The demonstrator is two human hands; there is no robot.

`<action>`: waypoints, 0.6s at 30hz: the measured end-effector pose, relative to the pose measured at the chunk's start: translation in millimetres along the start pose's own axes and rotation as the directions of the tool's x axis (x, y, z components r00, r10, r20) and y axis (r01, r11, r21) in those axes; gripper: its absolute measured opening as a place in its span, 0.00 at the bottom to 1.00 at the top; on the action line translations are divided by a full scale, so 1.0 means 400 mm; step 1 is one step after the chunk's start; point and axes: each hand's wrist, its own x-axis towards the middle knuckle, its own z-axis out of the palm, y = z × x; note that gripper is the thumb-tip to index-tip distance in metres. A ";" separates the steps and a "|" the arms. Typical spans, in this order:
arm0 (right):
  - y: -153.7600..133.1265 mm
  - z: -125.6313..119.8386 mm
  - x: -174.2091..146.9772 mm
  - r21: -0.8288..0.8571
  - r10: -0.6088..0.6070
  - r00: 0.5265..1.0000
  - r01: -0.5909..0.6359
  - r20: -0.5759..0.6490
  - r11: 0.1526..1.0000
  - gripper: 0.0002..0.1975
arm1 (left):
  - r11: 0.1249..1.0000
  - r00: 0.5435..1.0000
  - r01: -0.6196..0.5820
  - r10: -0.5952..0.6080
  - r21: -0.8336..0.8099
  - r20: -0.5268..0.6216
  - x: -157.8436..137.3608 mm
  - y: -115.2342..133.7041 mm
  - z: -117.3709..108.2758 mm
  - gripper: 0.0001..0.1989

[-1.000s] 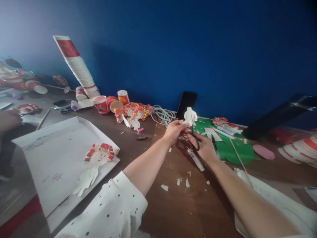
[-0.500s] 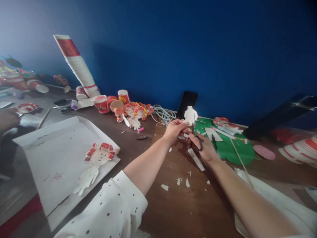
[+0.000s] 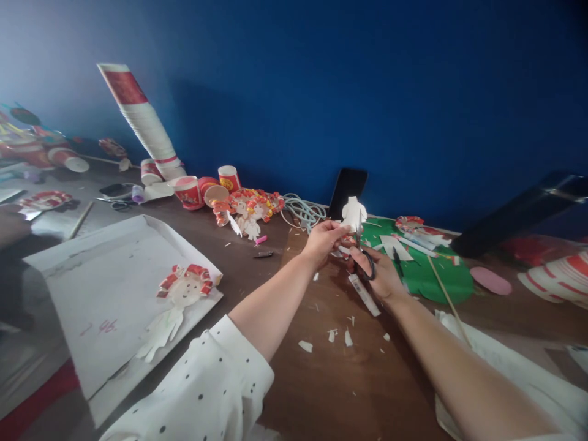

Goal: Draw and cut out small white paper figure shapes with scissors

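Between the fingers of my left hand (image 3: 324, 240) is a white paper cutout (image 3: 353, 209) shaped like a small body, held up above the table. My right hand (image 3: 381, 272) is closed on black-handled scissors (image 3: 369, 264), whose blades point upward and lie against the cutout's right side. Under the right hand a white tube (image 3: 364, 295) rests on the brown table. Small paper scraps (image 3: 348, 338) are scattered nearer to me. A finished-looking paper doll (image 3: 186, 288) with a red and white curled rim lies left on a large white envelope (image 3: 114, 306).
A black phone (image 3: 348, 191) leans on the blue wall beyond my hands. Right of them lies green paper (image 3: 441, 282) with pens and a stick. Red paper cups (image 3: 188, 192), more dolls (image 3: 257, 205) and a coiled cable (image 3: 303, 211) stand back left. Another person's hand (image 3: 13, 226) is far left.
The scissor blades show more plainly against the cutout's edge now. Both my arms stay nearly in place. At far left the other person's hand has shifted slightly away from a doll.
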 end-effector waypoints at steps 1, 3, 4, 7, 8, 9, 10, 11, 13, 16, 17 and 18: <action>-0.003 0.001 -0.001 -0.009 0.004 1.000 -0.004 -0.004 1.000 0.22 | 1.000 1.000 0.002 -0.002 0.002 0.000 0.000 0.000 0.001 0.16; -0.007 0.001 -0.002 -0.025 0.010 1.000 -0.010 -0.006 1.000 0.22 | 1.000 1.000 0.004 -0.004 0.013 -0.012 -0.001 0.001 0.001 0.17; -0.007 0.001 -0.001 -0.023 0.011 1.000 -0.011 -0.003 1.000 0.22 | 1.000 1.000 0.002 -0.001 0.022 -0.021 -0.001 0.001 0.002 0.17; 0.005 0.001 0.003 0.010 0.014 1.000 -0.014 0.012 1.000 0.21 | 0.999 0.999 -0.015 0.017 0.039 -0.037 0.000 0.002 0.001 0.16; 0.011 0.001 0.005 0.017 0.015 1.000 -0.016 0.011 1.000 0.20 | 0.999 0.999 -0.020 0.022 0.038 -0.037 0.001 0.002 0.001 0.16; 0.015 0.001 0.007 0.017 0.015 1.000 -0.015 0.003 1.000 0.21 | 0.999 0.999 -0.024 0.025 0.038 -0.035 0.001 0.003 0.000 0.16; 0.019 0.002 0.009 0.010 0.012 1.000 -0.012 -0.009 1.000 0.22 | 0.999 0.999 -0.026 0.028 0.041 -0.033 0.002 0.003 -0.001 0.16; 0.021 0.002 0.010 0.000 0.008 1.000 -0.008 -0.022 1.000 0.22 | 0.999 0.999 -0.027 0.028 0.046 -0.031 0.002 0.002 -0.001 0.16; 0.019 0.003 0.011 -0.026 -0.005 0.999 0.004 -0.040 1.000 0.23 | 0.997 0.999 -0.029 0.030 0.066 -0.024 0.003 0.000 -0.002 0.16; 0.007 0.003 0.011 -0.050 -0.028 0.998 0.025 -0.057 0.998 0.22 | 0.995 0.999 -0.029 0.030 0.095 -0.012 0.005 -0.006 -0.004 0.14; 0.002 0.003 0.010 -0.053 -0.033 0.997 0.030 -0.065 0.998 0.22 | 0.994 1.000 -0.026 0.027 0.102 -0.009 0.006 -0.008 -0.004 0.14; -0.001 0.002 0.010 -0.054 -0.037 0.997 0.033 -0.071 0.998 0.22 | 0.994 1.000 -0.021 0.022 0.108 -0.005 0.007 -0.011 -0.004 0.14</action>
